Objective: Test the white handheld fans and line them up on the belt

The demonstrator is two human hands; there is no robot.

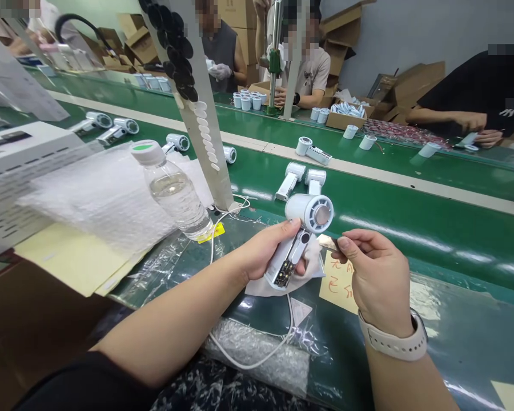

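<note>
My left hand (268, 249) is wrapped round the handle of a light-blue handheld fan (305, 212). The fan's round head points up and to the right, and circuit parts show in the open lower handle. To its right, my right hand (374, 268) pinches a small thin dark metal piece (329, 243) beside the fan, apart from its head. A white cloth (263, 287) lies under the fan. Just behind, two more fans (292, 180) rest on the green belt.
A water bottle (177, 194) stands left, beside a slanted metal post (205, 125) and bubble wrap (98, 194). A white cable (251, 365) loops across the near table. A yellow note (338, 285) lies at centre right. Several people work across the belt (368, 200).
</note>
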